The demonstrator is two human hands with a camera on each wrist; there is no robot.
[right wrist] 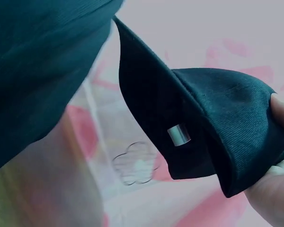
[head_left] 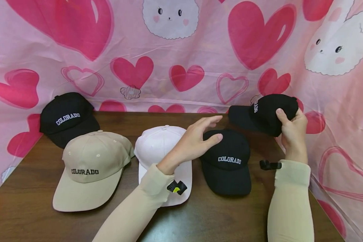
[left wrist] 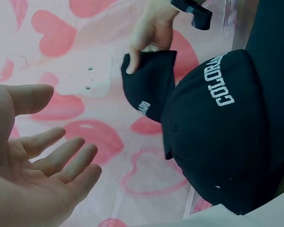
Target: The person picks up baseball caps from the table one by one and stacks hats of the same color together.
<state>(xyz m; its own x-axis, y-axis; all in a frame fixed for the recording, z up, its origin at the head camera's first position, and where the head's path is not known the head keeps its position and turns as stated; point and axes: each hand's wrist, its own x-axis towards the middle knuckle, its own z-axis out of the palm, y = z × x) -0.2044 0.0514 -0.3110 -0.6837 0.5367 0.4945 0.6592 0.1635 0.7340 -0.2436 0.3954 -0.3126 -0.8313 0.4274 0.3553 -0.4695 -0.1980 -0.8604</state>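
Note:
At the table's right rear, my right hand (head_left: 294, 132) grips a black cap (head_left: 270, 116) by its crown, thumb on the outside, with the cap raised and its brim pointing left. Inside that cap, a small silvery tag (right wrist: 179, 135) shows in the right wrist view. My left hand (head_left: 196, 137), holding nothing, hovers over the gap between a white cap (head_left: 157, 144) and a second black cap (head_left: 230, 179) lettered COLORADO. Its fingers are spread loosely in the left wrist view, apart from the black cap (left wrist: 217, 137) there. My left forearm covers part of the white cap.
To the left lie a beige COLORADO cap (head_left: 93, 154) and, behind it, another black COLORADO cap (head_left: 69, 114). They sit on a brown wooden table (head_left: 33, 215). Pink cloth (head_left: 175, 50) printed with hearts and rabbits hangs behind and along the sides.

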